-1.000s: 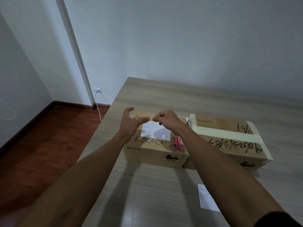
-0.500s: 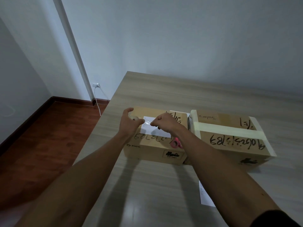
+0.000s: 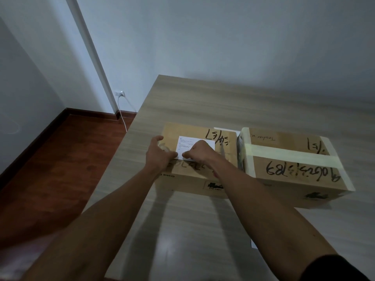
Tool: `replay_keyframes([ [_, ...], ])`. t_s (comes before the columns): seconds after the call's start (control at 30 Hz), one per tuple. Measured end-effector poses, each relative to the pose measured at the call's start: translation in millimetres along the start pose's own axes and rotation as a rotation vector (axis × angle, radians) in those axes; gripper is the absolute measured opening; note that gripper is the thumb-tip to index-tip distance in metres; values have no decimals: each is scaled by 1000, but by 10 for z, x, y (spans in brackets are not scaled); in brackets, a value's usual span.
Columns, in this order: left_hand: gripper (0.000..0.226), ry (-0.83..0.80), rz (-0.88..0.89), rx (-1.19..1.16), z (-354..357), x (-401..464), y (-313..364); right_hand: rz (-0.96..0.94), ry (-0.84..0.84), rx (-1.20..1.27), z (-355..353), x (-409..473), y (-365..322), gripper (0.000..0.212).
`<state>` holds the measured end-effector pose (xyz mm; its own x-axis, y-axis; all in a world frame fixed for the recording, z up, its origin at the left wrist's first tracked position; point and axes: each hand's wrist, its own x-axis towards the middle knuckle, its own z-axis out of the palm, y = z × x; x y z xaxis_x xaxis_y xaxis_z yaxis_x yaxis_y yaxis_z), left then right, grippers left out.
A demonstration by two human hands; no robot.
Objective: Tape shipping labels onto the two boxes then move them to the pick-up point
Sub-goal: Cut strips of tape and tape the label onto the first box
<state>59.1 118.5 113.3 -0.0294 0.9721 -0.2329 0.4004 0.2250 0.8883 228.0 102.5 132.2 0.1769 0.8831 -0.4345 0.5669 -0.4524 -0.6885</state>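
Two cardboard boxes stand side by side on the table. On top of the left box (image 3: 174, 131) lies a white shipping label (image 3: 189, 141). My left hand (image 3: 159, 157) grips a clear tape roll (image 3: 164, 148) at the label's left edge. Just to its right, my right hand (image 3: 199, 152) is curled over the label's near edge and pinches the tape end; the strip itself is too clear to make out. The right box (image 3: 294, 141) has pale tape bands and black handwriting, and no label shows on its top.
A second white label (image 3: 253, 243) lies on the wooden table (image 3: 203, 102) near me, mostly hidden under my right arm. A white sheet (image 3: 225, 129) peeks out behind the boxes. The table's left edge drops to a red-brown floor (image 3: 60, 159); a wall outlet with cable (image 3: 121, 93) is beyond.
Both hands dropped from above the left box onto the label and drew together at its near left corner. The pink scissors on the box are now hidden by my right arm.
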Motion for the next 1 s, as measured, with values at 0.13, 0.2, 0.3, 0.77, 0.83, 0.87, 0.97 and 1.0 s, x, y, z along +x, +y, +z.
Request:
replay_keyframes([
  [0.13, 81, 17, 4, 108, 28, -10, -6, -3, -3, -34, 76, 19, -40, 19],
  [0.2, 82, 21, 4, 149, 37, -28, -23, 8, -3, -52, 120, 38, -42, 21],
  [0.3, 83, 38, 15, 174, 35, -48, -38, 14, 14, -76, 162, 54, -40, 20],
  [0.77, 87, 44, 18, 181, 31, 15, -53, 58, 42, -60, 206, 62, -48, 19],
  [0.83, 86, 47, 11, 199, 39, 18, -41, 72, 45, -56, 210, 57, -58, 18],
  [0.87, 86, 47, 9, 208, 40, 23, -36, 78, 51, -52, 214, 57, -63, 18],
  [0.97, 89, 41, 7, 228, 49, 28, -16, 101, 57, -54, 224, 54, -76, 20],
  [1.0, 90, 41, 11, 234, 55, 26, -12, 111, 56, -57, 228, 63, -84, 20],
])
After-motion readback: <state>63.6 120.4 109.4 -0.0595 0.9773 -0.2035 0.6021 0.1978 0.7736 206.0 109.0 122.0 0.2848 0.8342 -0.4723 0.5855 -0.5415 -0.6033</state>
